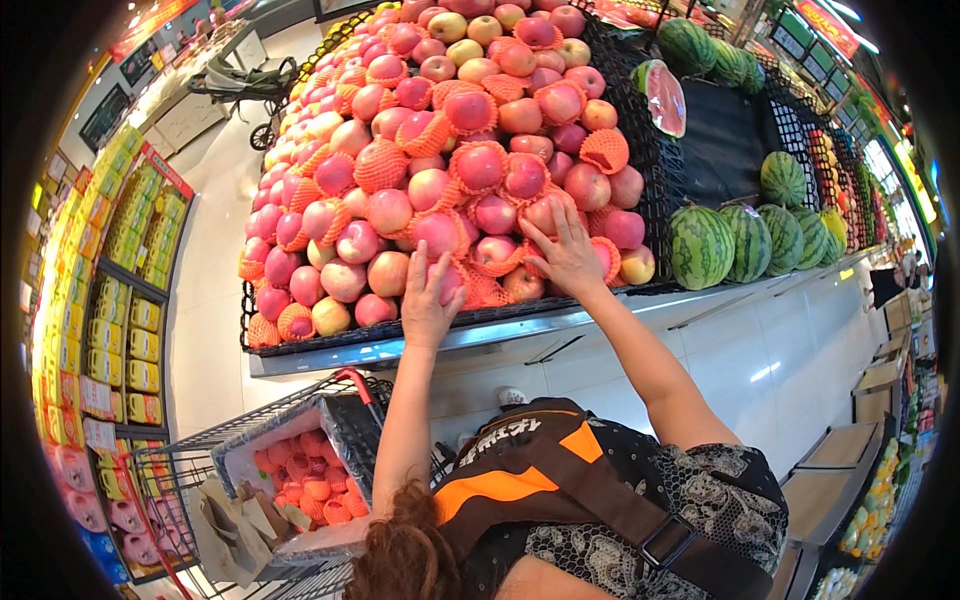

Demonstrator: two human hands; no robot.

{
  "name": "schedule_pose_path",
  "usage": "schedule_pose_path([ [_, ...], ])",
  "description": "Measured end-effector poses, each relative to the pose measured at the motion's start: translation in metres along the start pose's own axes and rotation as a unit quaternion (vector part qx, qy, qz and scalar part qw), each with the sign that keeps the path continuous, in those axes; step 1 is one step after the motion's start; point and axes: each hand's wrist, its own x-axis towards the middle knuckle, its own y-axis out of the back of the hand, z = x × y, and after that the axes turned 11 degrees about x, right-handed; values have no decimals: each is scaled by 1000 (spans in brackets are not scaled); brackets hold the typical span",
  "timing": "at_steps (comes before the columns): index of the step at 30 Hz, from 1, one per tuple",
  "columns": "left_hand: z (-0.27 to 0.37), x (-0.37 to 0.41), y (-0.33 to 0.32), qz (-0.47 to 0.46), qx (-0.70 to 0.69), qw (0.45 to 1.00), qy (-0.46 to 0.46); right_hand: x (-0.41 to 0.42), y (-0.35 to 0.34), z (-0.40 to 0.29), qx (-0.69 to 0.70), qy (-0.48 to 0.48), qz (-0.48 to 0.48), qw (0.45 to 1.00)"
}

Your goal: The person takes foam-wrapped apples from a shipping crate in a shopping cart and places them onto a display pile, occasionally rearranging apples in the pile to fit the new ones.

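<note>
A sloping heap of red and yellow apples (390, 211), many in orange-pink foam nets, fills the display before me. At the heap's front edge, my left hand (430, 298) rests against a pinkish-red apple (448, 281), its fingers pointing up the heap. Farther right, my right hand (564, 247) lies with spread fingers on a netted apple (541, 216); whether it grips that apple I cannot tell. An empty foam net (484, 291) lies between the hands by the black basket rim (345, 341).
A shopping cart (187, 442) at lower left holds an open box (345, 435) of netted fruit (311, 472) and torn cardboard (232, 532). Whole watermelons (702, 247) and a cut watermelon (666, 97) are at the right. A metal ledge (480, 335) runs along the display front.
</note>
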Motion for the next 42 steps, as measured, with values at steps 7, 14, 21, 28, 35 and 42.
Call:
schedule_pose_path([
  [7,27,-5,12,-35,71,997,-22,-4,9,6,66,-12,1,998],
  [14,26,24,8,1,98,995,-1,-13,18,16,40,-61,21,997],
  [21,14,25,-7,29,73,997,-12,22,37,41,29,-24,146,989],
  [28,21,26,-4,12,56,998,-4,62,34,132,135,-237,161,948],
  [35,24,27,2,-4,51,999,10,63,34,168,221,-175,158,946],
  [42,26,27,1,-2,62,998,6,62,40,158,219,-60,198,953],
])
